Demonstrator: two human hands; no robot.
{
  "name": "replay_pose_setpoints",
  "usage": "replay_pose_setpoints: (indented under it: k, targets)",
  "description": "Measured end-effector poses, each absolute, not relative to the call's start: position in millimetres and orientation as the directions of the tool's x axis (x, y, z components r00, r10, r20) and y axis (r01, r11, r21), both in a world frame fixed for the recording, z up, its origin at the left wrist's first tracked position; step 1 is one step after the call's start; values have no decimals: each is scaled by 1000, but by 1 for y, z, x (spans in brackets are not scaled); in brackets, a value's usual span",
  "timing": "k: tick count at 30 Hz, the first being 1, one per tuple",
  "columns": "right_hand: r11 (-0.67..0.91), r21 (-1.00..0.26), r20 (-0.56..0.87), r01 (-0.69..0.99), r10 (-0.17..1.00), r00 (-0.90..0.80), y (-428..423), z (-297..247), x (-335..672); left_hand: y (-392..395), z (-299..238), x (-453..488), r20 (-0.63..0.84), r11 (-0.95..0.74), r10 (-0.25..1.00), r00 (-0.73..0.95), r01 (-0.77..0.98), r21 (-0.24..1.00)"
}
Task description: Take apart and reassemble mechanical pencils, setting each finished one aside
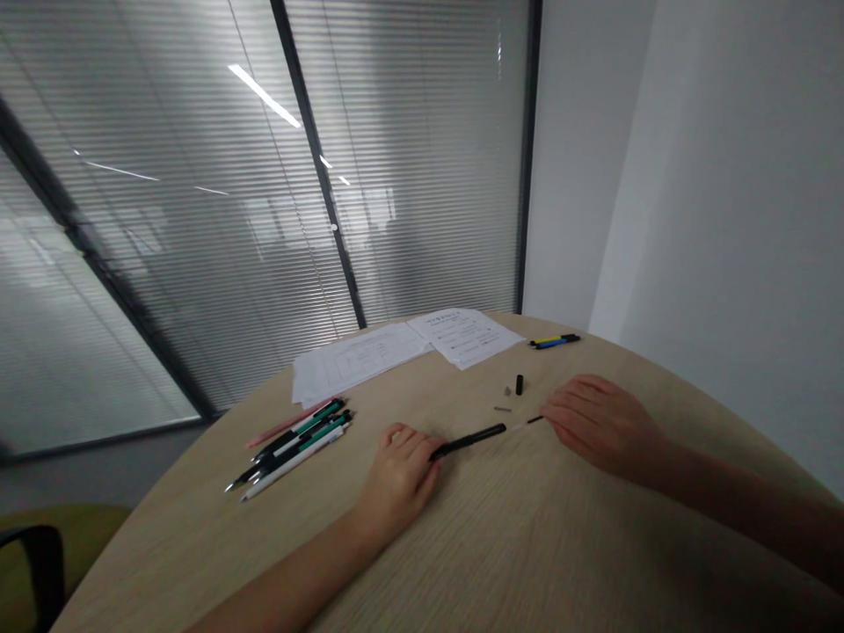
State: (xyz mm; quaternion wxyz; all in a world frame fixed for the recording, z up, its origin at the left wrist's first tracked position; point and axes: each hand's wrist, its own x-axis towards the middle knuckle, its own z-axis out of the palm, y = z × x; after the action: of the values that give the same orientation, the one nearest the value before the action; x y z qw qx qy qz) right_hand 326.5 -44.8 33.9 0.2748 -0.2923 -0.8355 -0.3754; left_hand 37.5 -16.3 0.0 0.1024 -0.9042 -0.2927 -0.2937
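Note:
My left hand (403,475) rests low over the table, its fingers closed on one end of a black pen barrel (471,441). The barrel slants up to the right. In line with its far end lies a thin pen refill (531,422), partly clear and partly black, pinched at its right end by my right hand (600,426). Whether the refill's pale left end enters the barrel is too small to tell. Just beyond them are a short black cap (520,384), a small grey cone-shaped piece (507,391) and a thin grey piece (502,409), perhaps a spring.
Several pens (296,448) in black, green, white and pink lie bunched at the left. Printed sheets (369,356) spread along the far edge. Yellow and blue pens (554,341) lie at the back right of the round wooden table (501,545). A chair (85,545) stands at left.

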Motion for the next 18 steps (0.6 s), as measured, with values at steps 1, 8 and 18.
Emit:
replay_pose_setpoints:
  k: [1, 8, 18]
  targets:
    - [542, 479, 679, 690, 271, -683, -45, 33, 327, -17, 0, 38, 595, -810, 458, 660, 585, -26]
    - [538, 544, 634, 644, 240, -735, -42, 32, 325, -19, 4, 40, 606, -812, 427, 671, 579, -69]
    - [534, 527, 645, 662, 256, -720, -37, 27, 334, -19, 3, 40, 603, -803, 449, 660, 594, -52]
